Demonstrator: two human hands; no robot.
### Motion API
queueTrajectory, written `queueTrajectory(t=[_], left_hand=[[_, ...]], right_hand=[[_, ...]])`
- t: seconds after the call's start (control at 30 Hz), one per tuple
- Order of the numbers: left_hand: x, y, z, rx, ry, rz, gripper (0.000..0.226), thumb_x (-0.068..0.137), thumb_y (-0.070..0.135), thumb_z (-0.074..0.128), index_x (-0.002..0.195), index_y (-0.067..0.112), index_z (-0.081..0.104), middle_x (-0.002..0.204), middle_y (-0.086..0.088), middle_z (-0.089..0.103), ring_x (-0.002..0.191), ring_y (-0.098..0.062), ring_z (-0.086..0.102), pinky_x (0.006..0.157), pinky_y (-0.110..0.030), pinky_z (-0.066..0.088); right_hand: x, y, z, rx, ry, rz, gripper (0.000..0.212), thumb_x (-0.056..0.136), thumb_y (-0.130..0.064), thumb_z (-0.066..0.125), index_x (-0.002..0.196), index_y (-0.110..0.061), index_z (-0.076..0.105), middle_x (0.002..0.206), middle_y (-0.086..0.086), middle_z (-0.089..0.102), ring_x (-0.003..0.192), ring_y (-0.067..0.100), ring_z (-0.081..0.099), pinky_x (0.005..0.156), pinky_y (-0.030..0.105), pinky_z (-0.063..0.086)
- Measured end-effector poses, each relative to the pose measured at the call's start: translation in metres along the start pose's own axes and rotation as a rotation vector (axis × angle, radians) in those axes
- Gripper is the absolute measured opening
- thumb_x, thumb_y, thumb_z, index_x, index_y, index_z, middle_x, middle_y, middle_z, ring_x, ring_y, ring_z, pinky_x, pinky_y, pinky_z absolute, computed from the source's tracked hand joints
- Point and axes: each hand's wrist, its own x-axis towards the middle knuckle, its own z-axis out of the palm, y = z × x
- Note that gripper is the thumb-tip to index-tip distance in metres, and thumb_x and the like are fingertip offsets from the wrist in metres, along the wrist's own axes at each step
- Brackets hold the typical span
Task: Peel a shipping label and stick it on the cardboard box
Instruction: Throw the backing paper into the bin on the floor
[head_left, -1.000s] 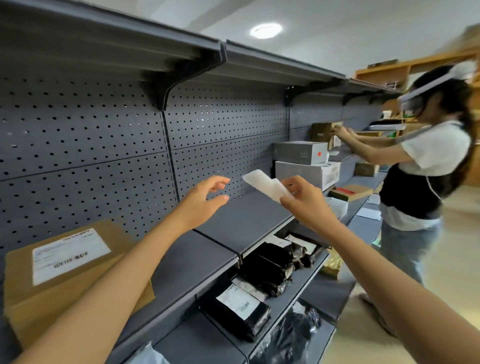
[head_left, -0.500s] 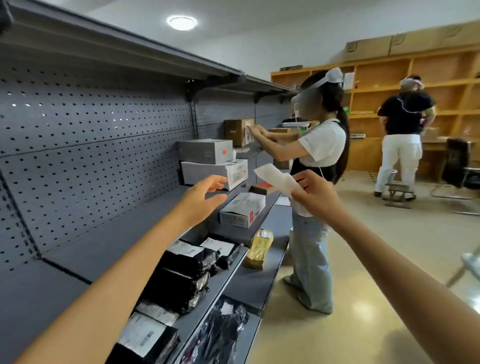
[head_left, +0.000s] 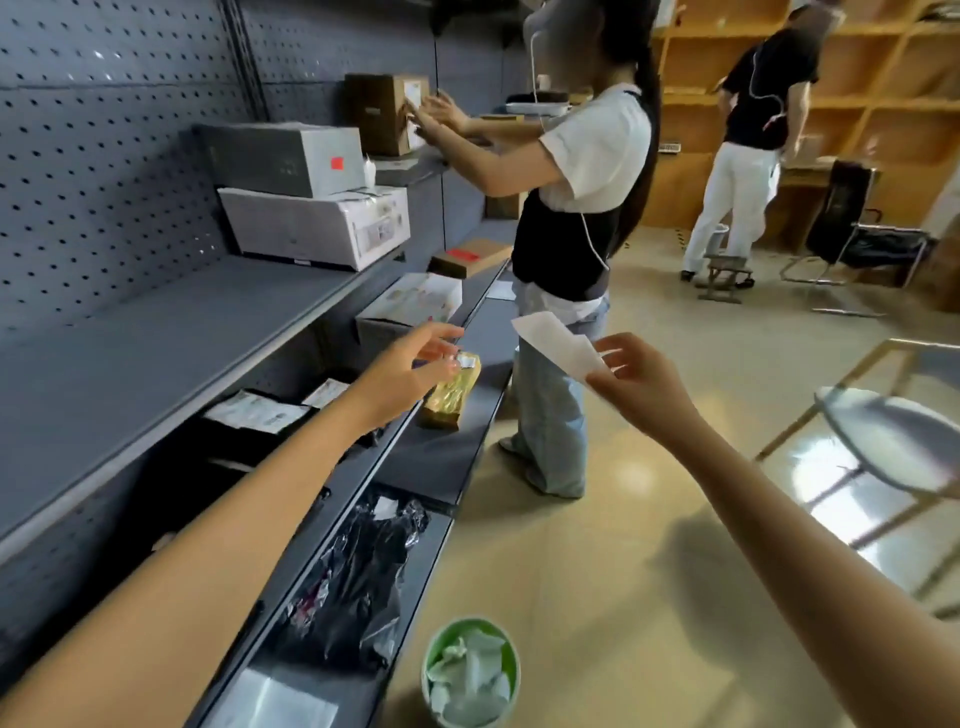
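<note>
Far left I see the grey shelves (head_left: 171, 332) w/ pegboard back; two white boxes (head_left: 317, 192) stacked on the upper level, black mail bags (head_left: 358, 577) on the lower ones. My left hand (head_left: 410, 371) is out over the shelf edge, fingers spread, nothing in it, just above a gold packet (head_left: 452, 389). Below, near bottom centre, a green bin (head_left: 470, 670) on the floor w/ crumpled paper inside. Further back, a 2nd person (head_left: 576, 208) stands at the shelf w/ both hands on a cardboard box (head_left: 387, 111) that has a white sticker on its front. My right hand (head_left: 636, 384) is well apart from the left, thumb & fingers pinched on one corner of the label sheet (head_left: 556, 343); sheet sticks up-left, slightly folded, in mid-air between my hands. Can't tell if it's label or backing. Right side: a 3rd person (head_left: 753, 135) by wooden cubbies (head_left: 878, 78), and a round chair (head_left: 893, 441) at the edge.
</note>
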Motion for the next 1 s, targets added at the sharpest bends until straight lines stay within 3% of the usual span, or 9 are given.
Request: queueTrajectory(t=[0.07,0.17,0.3,0.47,0.6,0.7,0.77,0.9,1.0], left_hand=[[0.007,-0.031,0.014,-0.031,-0.023,-0.041,0.030,0.088,0.009,0.049,0.115,0.022,0.050,0.111,-0.001,0.055,0.106,-0.012,0.049,0.084,-0.012,0.038],[0.011,-0.084,0.035,-0.080,-0.082,-0.140,0.031,0.088,0.011,0.050,0.117,0.022,0.049,0.113,-0.002,0.055,0.110,-0.015,0.049,0.095,-0.025,0.037],[0.011,-0.160,0.067,-0.133,-0.176,-0.266,0.034,0.088,0.011,0.050,0.121,0.019,0.048,0.115,-0.003,0.055,0.114,-0.017,0.049,0.098,-0.030,0.037],[0.005,-0.257,0.115,-0.221,-0.264,-0.406,0.037,0.082,0.020,0.056,0.118,0.020,0.049,0.115,-0.006,0.054,0.109,-0.015,0.049,0.084,-0.014,0.040],[-0.004,-0.335,0.158,-0.232,-0.331,-0.520,0.036,0.087,0.007,0.051,0.122,0.011,0.048,0.116,-0.009,0.052,0.108,-0.016,0.048,0.074,-0.003,0.039],[-0.013,-0.387,0.185,-0.271,-0.348,-0.594,0.030,0.086,0.009,0.054,0.114,0.016,0.049,0.112,-0.007,0.052,0.109,-0.017,0.048,0.086,-0.016,0.038],[-0.020,-0.414,0.198,-0.295,-0.346,-0.637,0.037,0.076,0.023,0.056,0.112,0.020,0.048,0.111,-0.007,0.052,0.107,-0.016,0.048,0.091,-0.024,0.035],[-0.034,-0.469,0.220,-0.326,-0.289,-0.724,0.052,0.067,0.031,0.050,0.117,0.017,0.048,0.113,-0.008,0.053,0.106,-0.016,0.049,0.089,-0.025,0.035],[-0.049,-0.506,0.228,-0.347,-0.273,-0.768,0.041,0.077,0.029,0.053,0.117,0.022,0.047,0.116,-0.004,0.055,0.107,-0.015,0.050,0.085,-0.025,0.038]], right_hand=[[0.000,0.024,0.024,0.017,-0.036,0.077,0.031,0.076,-0.008,0.060,0.107,-0.013,0.060,0.095,0.005,0.062,0.072,0.015,0.058,0.053,0.014,0.045],[-0.005,0.061,0.061,0.008,-0.089,0.180,0.029,0.076,-0.010,0.060,0.105,-0.016,0.061,0.092,0.002,0.061,0.068,0.007,0.056,0.047,0.002,0.040],[-0.017,0.118,0.121,0.003,-0.164,0.301,0.029,0.076,-0.012,0.062,0.105,-0.017,0.060,0.096,0.004,0.063,0.075,0.017,0.059,0.053,0.016,0.043],[-0.036,0.189,0.196,0.005,-0.280,0.455,0.029,0.079,-0.015,0.063,0.108,-0.018,0.058,0.095,0.002,0.061,0.069,0.012,0.057,0.046,0.013,0.043],[-0.055,0.249,0.253,-0.005,-0.328,0.559,0.029,0.079,-0.019,0.064,0.107,-0.017,0.057,0.091,-0.002,0.058,0.073,0.013,0.057,0.052,0.018,0.044],[-0.069,0.293,0.293,0.005,-0.355,0.641,0.031,0.079,-0.016,0.064,0.109,-0.015,0.056,0.093,0.000,0.059,0.077,0.018,0.059,0.054,0.020,0.044],[-0.078,0.318,0.315,0.013,-0.360,0.682,0.031,0.078,-0.013,0.064,0.109,-0.014,0.056,0.092,0.001,0.059,0.077,0.019,0.058,0.056,0.022,0.046],[-0.100,0.369,0.362,0.025,-0.387,0.769,0.033,0.078,-0.013,0.064,0.109,-0.013,0.054,0.092,0.000,0.058,0.078,0.021,0.058,0.063,0.030,0.050],[-0.121,0.399,0.399,0.053,-0.414,0.853,0.036,0.077,-0.011,0.065,0.111,-0.010,0.054,0.096,0.003,0.058,0.082,0.022,0.057,0.069,0.030,0.048]])
